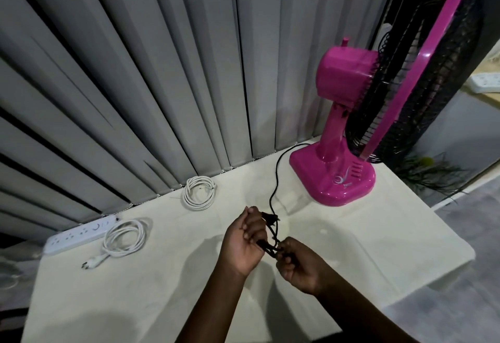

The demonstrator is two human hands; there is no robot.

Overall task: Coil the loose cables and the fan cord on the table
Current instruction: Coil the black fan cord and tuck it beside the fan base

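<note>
At the lower centre of the frame, the left hand (pixel 244 239) and right hand (pixel 299 268) both grip the thin black fan cord (pixel 273 188), mid-coil; next, I judge, gather the slack toward the pink plastic fan (pixel 341 137).

Both hands (left hand (pixel 244 242), right hand (pixel 299 268)) gripping black fan cord (pixel 273 180).

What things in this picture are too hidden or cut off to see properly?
Head view:
- How many loops the black fan cord has: the left hand and right hand cover it.
- The pink plastic table fan: its front faces away, and the grille's top leaves the frame.
- The writing on the fan's base: too small.
- The white power strip: its switch positions are too small.
</note>
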